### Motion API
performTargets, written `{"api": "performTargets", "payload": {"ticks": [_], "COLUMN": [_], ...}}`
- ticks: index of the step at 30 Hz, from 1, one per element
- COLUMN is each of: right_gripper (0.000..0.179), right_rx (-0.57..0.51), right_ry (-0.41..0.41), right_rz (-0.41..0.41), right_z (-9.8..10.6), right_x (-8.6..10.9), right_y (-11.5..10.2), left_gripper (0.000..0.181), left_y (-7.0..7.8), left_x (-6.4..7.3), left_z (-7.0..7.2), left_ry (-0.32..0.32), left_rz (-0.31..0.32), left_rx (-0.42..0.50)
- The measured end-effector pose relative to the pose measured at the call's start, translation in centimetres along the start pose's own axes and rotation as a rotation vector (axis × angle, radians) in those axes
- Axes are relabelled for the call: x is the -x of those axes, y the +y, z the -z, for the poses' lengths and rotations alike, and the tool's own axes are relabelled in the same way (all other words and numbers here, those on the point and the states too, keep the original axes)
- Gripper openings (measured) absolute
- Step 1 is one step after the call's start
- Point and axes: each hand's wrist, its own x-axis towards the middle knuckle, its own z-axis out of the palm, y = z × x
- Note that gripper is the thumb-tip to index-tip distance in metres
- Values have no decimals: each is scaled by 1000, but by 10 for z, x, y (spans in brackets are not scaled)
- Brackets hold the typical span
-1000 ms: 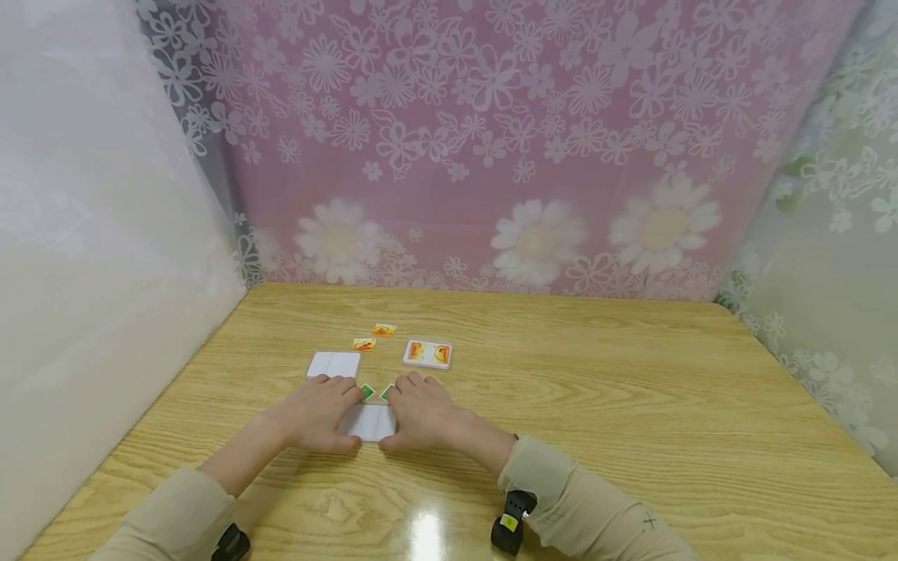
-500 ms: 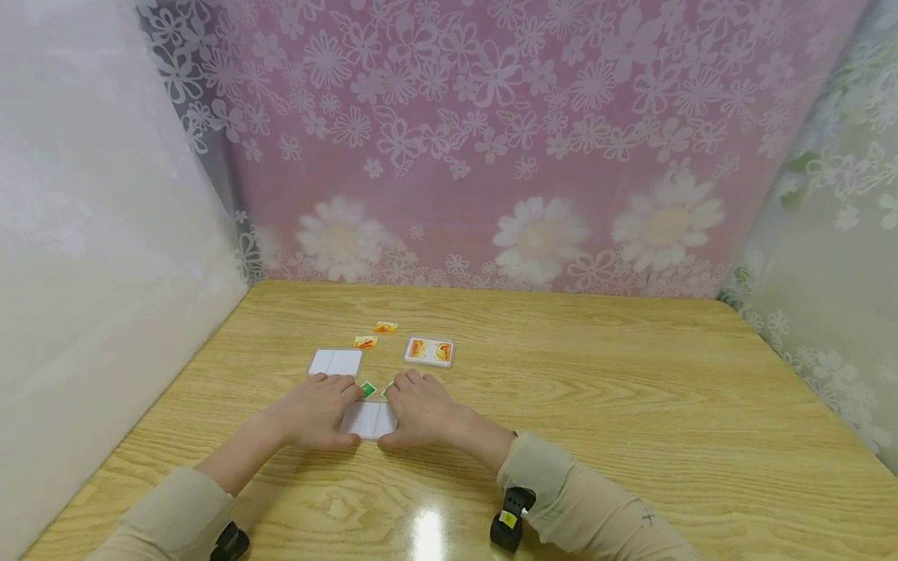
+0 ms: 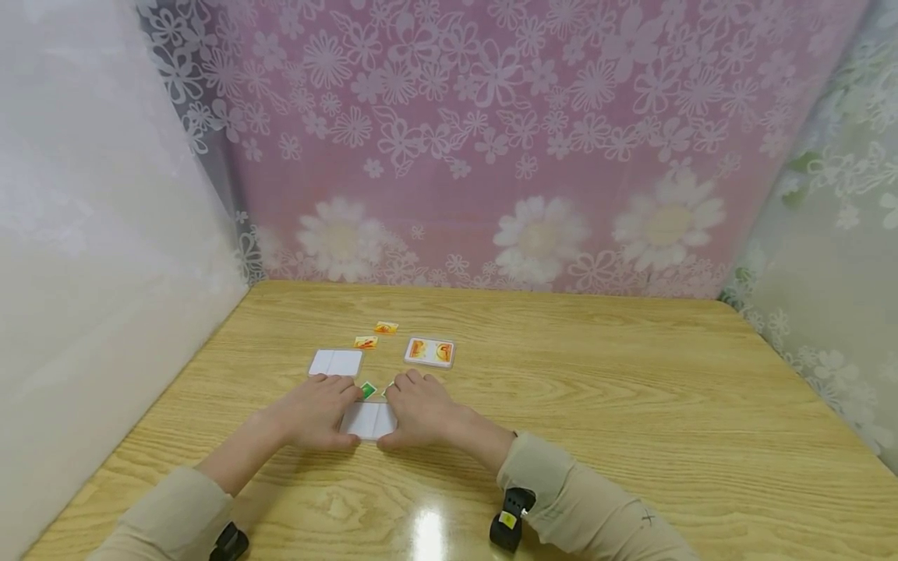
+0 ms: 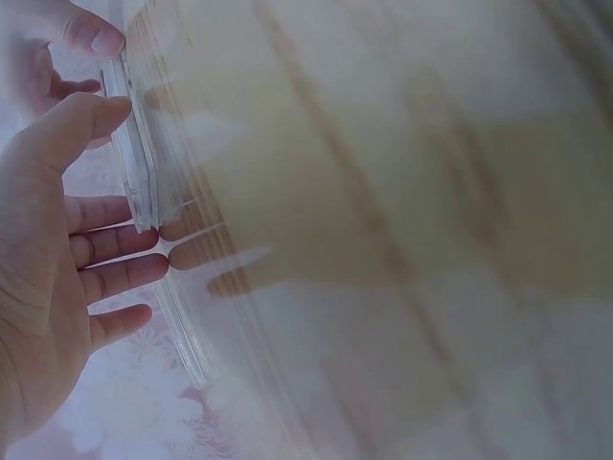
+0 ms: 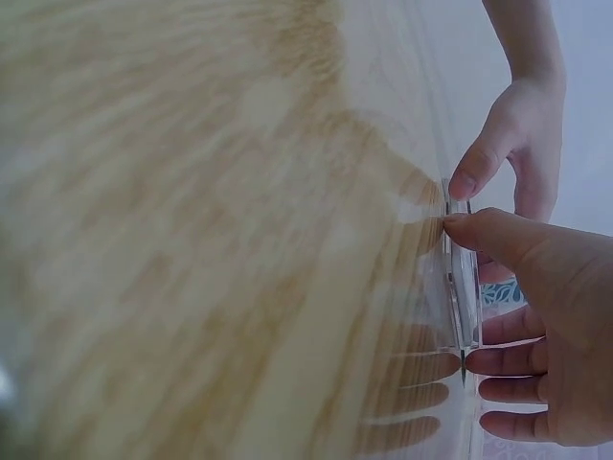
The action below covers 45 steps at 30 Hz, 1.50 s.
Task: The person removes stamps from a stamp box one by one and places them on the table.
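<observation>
Low on the table lies a small clear plastic case (image 3: 369,421) with a white face. My left hand (image 3: 316,413) grips its left end, thumb at the near edge and fingers at the far edge. At the right end my right hand (image 3: 424,413) holds it the same way. In the left wrist view the case (image 4: 144,163) shows clear layers edge-on beside the thumb. The right wrist view shows white between the clear layers of the case (image 5: 463,287). Just beyond it lies a green picture card (image 3: 368,389); another green card (image 3: 385,392) is mostly hidden by my right fingers.
A second white-faced case (image 3: 336,362) lies past my left hand. Farther right is a case (image 3: 430,352) with orange pictures. Two small orange cards, one nearer (image 3: 365,342) and one farther (image 3: 387,327), lie behind. Pink flowered curtain (image 3: 449,156) hangs at the table's back.
The right fingers cover more of the right green card than a second ago. Both hands otherwise stay on the case, and the view has shifted very slightly.
</observation>
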Motion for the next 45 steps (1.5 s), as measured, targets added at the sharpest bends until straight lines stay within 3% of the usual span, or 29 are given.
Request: {"api": "performTargets", "payload": {"ticks": [24,37,45], "right_gripper": [69,69,69], "right_rx": [-20,44,26], "right_ry": [16,9,-3], "right_rz": [23,27,14], "right_z": [0,-1,-1], "right_x": [4,6,6], "right_y": [4,2,2], "left_gripper": [60,55,51], "left_y": [3,4,7], "left_x": [-2,-4,-6], "left_z": [3,0,7], "left_ry": [-6,18,0], "left_rz": [-28,-44,-53], "left_rx": [-13,-36,-56]}}
